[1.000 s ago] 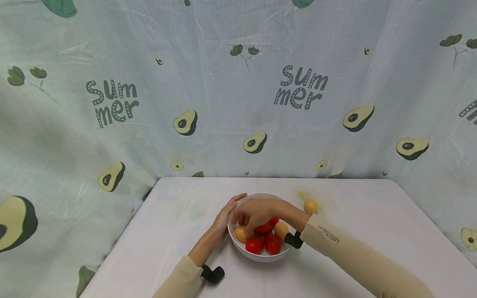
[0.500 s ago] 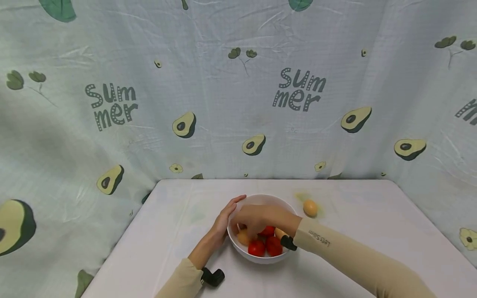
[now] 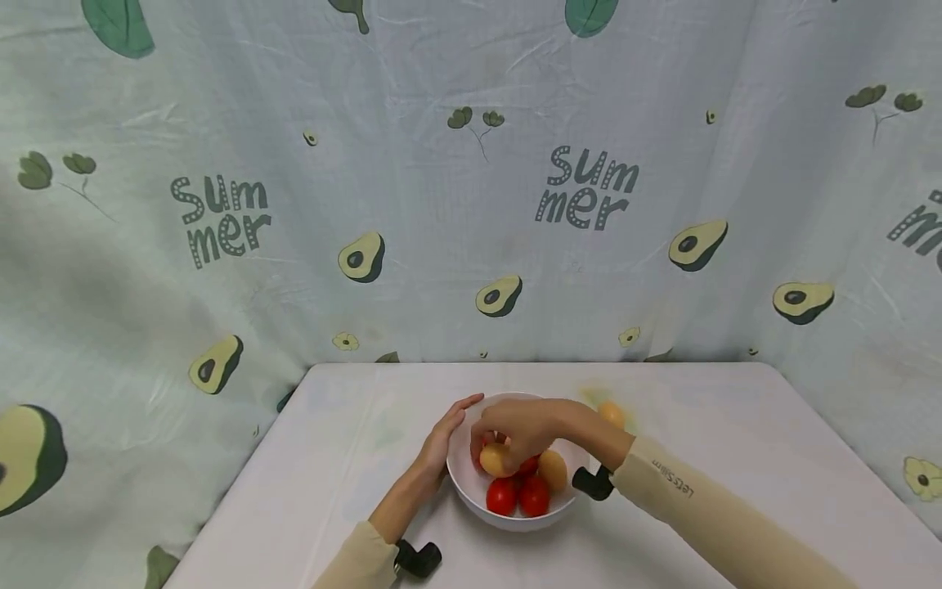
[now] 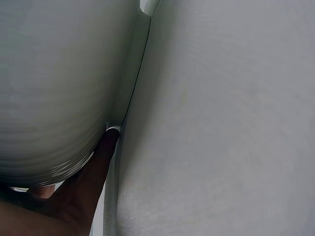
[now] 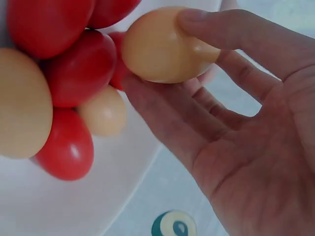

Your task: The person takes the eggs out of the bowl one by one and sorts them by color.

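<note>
In the head view a white bowl (image 3: 515,523) stands on the table, with several red egg-shaped pieces (image 3: 502,496) and tan eggs (image 3: 553,470) inside. My right hand (image 3: 509,427) is over the bowl and pinches a tan egg (image 5: 157,46) between thumb and fingertips. That egg is lifted over the others, which the right wrist view shows piled beside it. My left hand (image 3: 439,442) rests along the bowl's left outer side, fingers extended. The left wrist view shows the thumb (image 4: 101,162) lying against the bowl's wall (image 4: 54,88).
Another tan egg (image 3: 611,412) lies on the white table (image 3: 692,442) behind the right forearm, which partly covers it. A hanging cloth (image 3: 412,164) printed with avocados closes off the back and the sides.
My right hand was down among the contents of the bowl; it has come up with a tan egg in its fingers. The left hand stays at the bowl's side.
</note>
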Tool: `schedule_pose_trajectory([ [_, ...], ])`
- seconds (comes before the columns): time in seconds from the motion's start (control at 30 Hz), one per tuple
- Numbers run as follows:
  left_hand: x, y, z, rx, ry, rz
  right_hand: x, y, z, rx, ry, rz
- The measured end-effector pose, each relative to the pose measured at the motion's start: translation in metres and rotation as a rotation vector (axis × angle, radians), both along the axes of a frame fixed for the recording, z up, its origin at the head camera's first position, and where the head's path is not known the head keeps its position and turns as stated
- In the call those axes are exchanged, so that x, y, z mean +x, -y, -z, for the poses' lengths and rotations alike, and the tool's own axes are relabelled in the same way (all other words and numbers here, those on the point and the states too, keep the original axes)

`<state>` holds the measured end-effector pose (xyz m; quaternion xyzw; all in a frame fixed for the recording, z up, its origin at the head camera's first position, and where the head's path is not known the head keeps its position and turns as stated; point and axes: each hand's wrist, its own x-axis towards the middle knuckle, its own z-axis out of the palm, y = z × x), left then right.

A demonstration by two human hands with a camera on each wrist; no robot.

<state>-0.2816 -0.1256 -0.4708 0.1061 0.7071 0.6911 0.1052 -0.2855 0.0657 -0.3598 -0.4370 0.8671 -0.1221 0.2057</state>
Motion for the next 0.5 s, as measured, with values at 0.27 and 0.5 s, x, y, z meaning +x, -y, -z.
schedule_pose_trajectory([
  [0.27,0.001,0.003,0.002,0.000,0.009,0.017,0.003,-0.030,-0.007,-0.159,0.024,0.073],
  [0.5,0.001,0.003,0.002,-0.009,0.019,0.011,0.003,-0.068,-0.007,-0.335,0.044,0.175],
])
